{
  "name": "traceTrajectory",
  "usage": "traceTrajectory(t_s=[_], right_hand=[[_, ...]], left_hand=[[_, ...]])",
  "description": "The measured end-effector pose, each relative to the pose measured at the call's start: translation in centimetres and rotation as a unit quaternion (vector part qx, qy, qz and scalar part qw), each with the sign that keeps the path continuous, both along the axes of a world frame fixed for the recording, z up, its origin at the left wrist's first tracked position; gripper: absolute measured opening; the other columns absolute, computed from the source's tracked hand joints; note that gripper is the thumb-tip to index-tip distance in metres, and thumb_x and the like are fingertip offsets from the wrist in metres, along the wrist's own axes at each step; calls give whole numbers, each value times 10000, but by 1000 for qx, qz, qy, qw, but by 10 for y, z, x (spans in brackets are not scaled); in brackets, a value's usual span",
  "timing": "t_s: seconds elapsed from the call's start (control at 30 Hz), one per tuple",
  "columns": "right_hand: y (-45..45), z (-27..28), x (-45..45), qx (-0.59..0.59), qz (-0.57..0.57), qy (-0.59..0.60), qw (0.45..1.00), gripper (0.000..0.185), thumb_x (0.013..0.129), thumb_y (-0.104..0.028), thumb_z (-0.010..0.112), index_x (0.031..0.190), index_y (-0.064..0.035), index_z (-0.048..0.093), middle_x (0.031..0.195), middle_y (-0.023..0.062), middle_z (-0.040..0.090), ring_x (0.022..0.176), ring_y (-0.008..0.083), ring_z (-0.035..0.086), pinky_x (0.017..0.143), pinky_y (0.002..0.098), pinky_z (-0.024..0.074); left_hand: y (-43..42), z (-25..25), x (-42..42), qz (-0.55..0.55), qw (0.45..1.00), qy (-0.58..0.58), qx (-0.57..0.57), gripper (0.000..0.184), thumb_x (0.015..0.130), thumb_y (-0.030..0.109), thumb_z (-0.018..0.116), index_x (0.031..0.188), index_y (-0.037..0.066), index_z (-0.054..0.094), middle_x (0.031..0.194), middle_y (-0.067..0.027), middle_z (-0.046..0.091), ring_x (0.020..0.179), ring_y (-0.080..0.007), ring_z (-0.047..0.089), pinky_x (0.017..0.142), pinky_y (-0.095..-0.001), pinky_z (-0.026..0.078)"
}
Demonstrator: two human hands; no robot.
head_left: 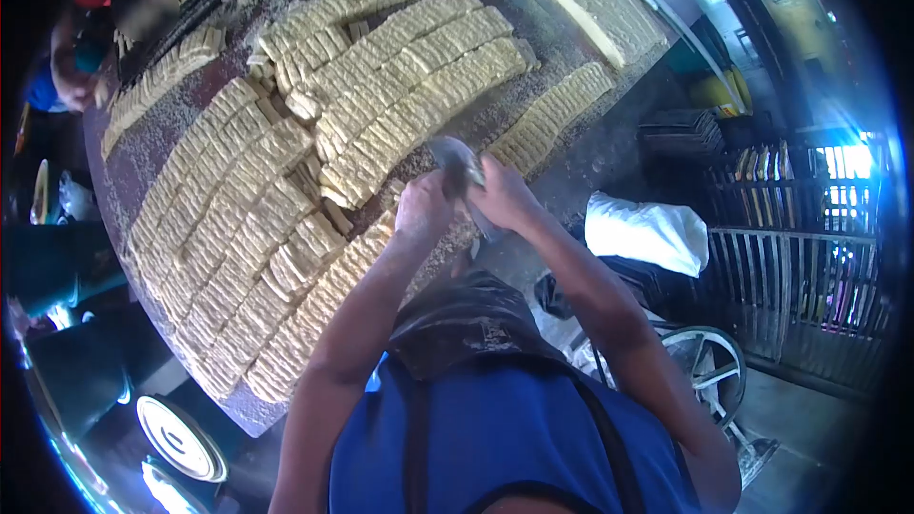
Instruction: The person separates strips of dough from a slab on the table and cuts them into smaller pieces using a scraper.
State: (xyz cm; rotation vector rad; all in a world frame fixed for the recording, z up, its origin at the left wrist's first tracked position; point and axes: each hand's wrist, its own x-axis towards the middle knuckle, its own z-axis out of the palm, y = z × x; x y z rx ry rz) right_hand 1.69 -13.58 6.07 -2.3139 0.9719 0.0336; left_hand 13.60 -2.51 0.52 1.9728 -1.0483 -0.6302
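Note:
At the table's near edge, my left hand (426,202) and my right hand (500,192) are close together, both closed on a curved grey metal blade (456,162). Its details are partly hidden by my fingers. Rows of pale dough strips (409,86) lie beyond my hands, and more cut rows (219,219) cover the left side of the dark table (447,138). A shorter row of strips (552,119) is to the right of the blade. Further back at the right lies a large uncut dough slab (600,5).
A white sack (645,233) and a spoked wheel (703,371) stand to my right. Behind them is a slatted rack (790,276). At the far left, another person's arm (71,76) reaches to the table. A round lid (181,438) is at the lower left.

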Motion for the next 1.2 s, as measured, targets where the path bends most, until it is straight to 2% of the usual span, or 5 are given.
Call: traceTrajectory(t_s=[0.07,0.17,0.27,0.63,1.2], right_hand=[[-1,15,-29,67,-48,-69,994,244,944,-175,637,1035,21,524,737,140,682,532,225,677,467,377,520],[-12,42,-71,134,-106,-76,982,243,933,-168,665,1012,10,520,688,71,637,455,128,608,392,295,452],[-32,45,-110,103,-122,-76,984,342,910,-238,694,1029,32,521,688,199,662,536,276,687,530,402,520],[-116,8,-237,103,-103,-117,982,303,900,-227,702,936,17,526,667,194,622,574,309,680,536,414,480],[-183,67,-189,111,-145,-199,963,230,903,-158,701,979,18,575,615,87,626,475,154,624,448,314,468]], left_hand=[[-4,4,1,-2,998,25,52,136,819,117,694,918,25,678,925,-197,720,885,-376,708,821,-462,558],[-2,21,5,-11,991,-42,126,239,815,118,699,1043,47,685,1056,-203,706,968,-379,696,869,-468,554],[0,43,7,-72,983,-85,148,188,932,101,587,1091,76,683,1097,-182,709,1031,-357,689,905,-465,551],[-16,54,11,-69,935,-132,323,305,866,172,738,1165,119,713,1176,-134,709,1064,-261,686,940,-406,558],[-150,57,135,132,951,252,-119,301,857,247,801,993,19,659,841,-53,682,714,-120,632,639,-279,513]])
